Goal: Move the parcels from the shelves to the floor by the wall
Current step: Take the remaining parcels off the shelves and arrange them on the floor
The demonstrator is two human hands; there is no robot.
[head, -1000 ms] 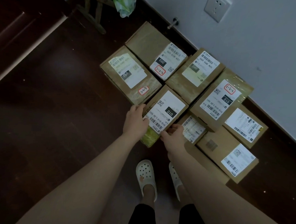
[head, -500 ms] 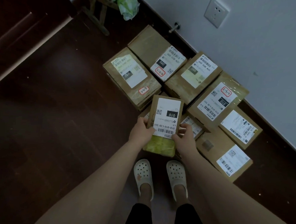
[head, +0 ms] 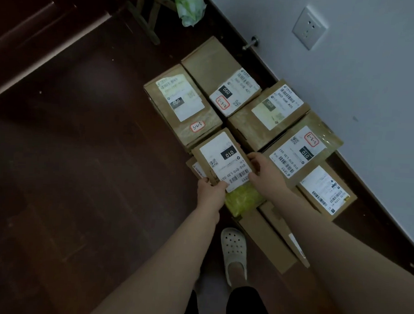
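Left hand (head: 211,193) and right hand (head: 264,170) clamp the parcel (head: 225,157) by opposite edges; seemingly light, stiff cardboard, best held there.

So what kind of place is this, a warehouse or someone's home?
Likely a room in a home or small office: dark wood floor, a socket low on the painted wall, and labelled parcels simply laid along it.
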